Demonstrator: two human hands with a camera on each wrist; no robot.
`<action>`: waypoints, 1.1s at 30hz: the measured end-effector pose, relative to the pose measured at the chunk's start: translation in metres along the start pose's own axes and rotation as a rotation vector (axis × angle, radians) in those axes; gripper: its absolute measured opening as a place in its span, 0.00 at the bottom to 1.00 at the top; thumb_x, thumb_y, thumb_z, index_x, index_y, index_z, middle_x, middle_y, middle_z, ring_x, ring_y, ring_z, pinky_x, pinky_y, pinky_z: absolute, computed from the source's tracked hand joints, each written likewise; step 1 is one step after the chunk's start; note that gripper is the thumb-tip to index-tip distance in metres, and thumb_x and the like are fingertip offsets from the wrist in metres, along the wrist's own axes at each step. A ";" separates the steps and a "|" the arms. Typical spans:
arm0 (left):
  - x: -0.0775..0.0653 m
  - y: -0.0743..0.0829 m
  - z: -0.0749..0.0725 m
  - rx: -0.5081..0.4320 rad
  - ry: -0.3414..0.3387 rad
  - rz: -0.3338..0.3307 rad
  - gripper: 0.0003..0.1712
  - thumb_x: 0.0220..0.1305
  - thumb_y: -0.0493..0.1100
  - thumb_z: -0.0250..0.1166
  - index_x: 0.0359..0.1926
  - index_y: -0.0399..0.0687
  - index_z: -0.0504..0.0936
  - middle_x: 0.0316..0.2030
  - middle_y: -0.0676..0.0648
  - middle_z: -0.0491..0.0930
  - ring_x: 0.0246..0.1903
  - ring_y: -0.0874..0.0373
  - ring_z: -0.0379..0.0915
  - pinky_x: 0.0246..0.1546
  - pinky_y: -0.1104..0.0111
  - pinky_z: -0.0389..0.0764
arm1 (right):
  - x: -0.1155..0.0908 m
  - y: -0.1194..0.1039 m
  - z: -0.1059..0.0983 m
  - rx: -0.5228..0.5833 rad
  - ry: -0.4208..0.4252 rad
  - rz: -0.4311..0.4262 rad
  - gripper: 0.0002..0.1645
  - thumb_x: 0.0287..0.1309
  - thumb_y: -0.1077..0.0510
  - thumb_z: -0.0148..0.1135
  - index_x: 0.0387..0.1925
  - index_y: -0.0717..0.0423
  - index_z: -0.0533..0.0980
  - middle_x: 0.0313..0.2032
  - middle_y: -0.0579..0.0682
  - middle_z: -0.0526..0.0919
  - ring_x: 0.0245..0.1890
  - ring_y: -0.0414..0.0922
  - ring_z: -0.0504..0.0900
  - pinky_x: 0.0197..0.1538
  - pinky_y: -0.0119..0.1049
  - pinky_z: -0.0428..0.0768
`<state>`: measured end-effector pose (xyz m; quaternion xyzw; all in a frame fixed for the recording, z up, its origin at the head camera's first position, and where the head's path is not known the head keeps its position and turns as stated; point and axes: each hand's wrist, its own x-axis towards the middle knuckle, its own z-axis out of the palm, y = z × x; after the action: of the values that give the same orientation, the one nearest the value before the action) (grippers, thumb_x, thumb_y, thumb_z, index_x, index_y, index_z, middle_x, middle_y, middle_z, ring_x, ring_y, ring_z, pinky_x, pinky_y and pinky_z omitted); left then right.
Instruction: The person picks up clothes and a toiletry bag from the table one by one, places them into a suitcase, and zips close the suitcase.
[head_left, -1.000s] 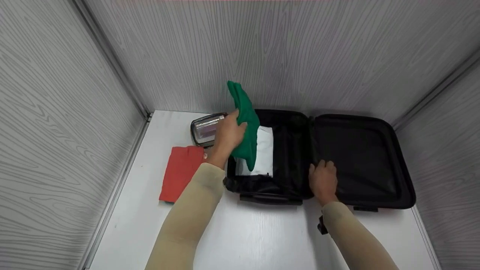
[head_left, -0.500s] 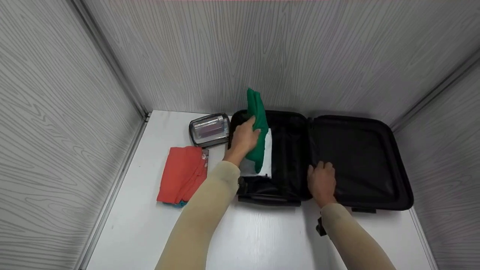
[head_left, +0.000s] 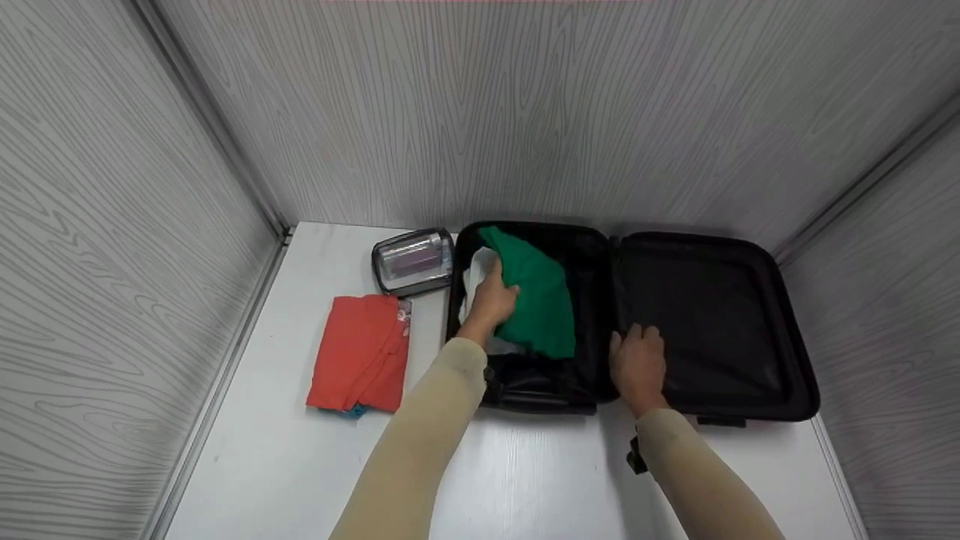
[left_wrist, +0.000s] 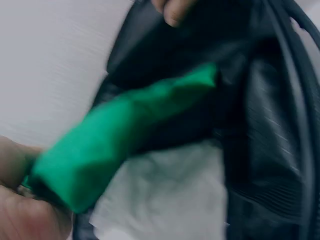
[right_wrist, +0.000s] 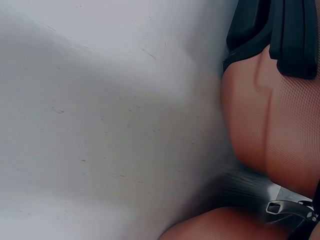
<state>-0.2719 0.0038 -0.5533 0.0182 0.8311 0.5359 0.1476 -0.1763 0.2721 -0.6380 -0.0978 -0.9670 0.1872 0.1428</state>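
A black-lined suitcase [head_left: 709,322] lies spread wide, its two halves side by side. My left hand [head_left: 491,304] pinches a green folded garment [head_left: 544,296] over the left half. Under the green cloth lies a white folded garment [head_left: 481,262], partly covered. In the left wrist view, blurred, the green cloth hangs from thumb and fingers above the white one [left_wrist: 165,195]. My right hand [head_left: 637,367] grips the suitcase's middle edge where the halves meet, fingers bent over it. The right wrist view mostly shows the suitcase's orange shell [right_wrist: 265,125] and a zip pull [right_wrist: 287,209].
Left of the suitcase lies a red folded garment [head_left: 356,352] with patterned and blue cloth showing at its edges. Behind it a clear-topped pouch [head_left: 412,261] touches or nearly touches the suitcase. Grey wood-grain panels [head_left: 465,112] enclose the white tabletop [head_left: 247,420].
My left hand has carried the green garment rightward and down into the left half of the suitcase, where it now fans out flatter. My right hand has stayed on the middle edge.
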 end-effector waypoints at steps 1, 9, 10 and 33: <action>0.000 -0.005 0.001 0.032 -0.009 -0.042 0.43 0.83 0.42 0.52 0.87 0.54 0.38 0.83 0.40 0.52 0.79 0.41 0.57 0.76 0.52 0.64 | 0.000 0.000 -0.001 -0.004 0.005 -0.009 0.24 0.80 0.51 0.54 0.47 0.75 0.74 0.42 0.69 0.73 0.43 0.67 0.78 0.41 0.60 0.82; 0.005 -0.028 -0.006 0.196 0.094 -0.004 0.44 0.77 0.31 0.43 0.86 0.63 0.44 0.64 0.35 0.79 0.42 0.48 0.79 0.45 0.61 0.77 | 0.001 -0.003 -0.005 -0.014 0.027 -0.041 0.25 0.80 0.52 0.54 0.48 0.77 0.75 0.43 0.71 0.73 0.44 0.68 0.77 0.43 0.61 0.82; 0.006 -0.030 -0.007 0.222 0.115 0.010 0.44 0.78 0.31 0.43 0.87 0.64 0.42 0.57 0.33 0.82 0.33 0.50 0.76 0.38 0.62 0.76 | 0.001 -0.003 -0.004 -0.013 0.020 -0.041 0.26 0.80 0.51 0.53 0.48 0.77 0.75 0.43 0.71 0.73 0.45 0.68 0.77 0.43 0.62 0.82; -0.050 -0.054 0.015 1.085 0.000 0.149 0.28 0.73 0.39 0.68 0.71 0.43 0.78 0.77 0.31 0.62 0.81 0.30 0.44 0.79 0.46 0.57 | -0.002 -0.002 -0.005 -0.029 0.005 -0.023 0.27 0.80 0.52 0.53 0.51 0.79 0.75 0.44 0.72 0.74 0.44 0.68 0.78 0.41 0.60 0.83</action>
<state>-0.2133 -0.0150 -0.5964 0.1504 0.9847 0.0392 0.0785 -0.1735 0.2718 -0.6335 -0.0891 -0.9703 0.1713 0.1458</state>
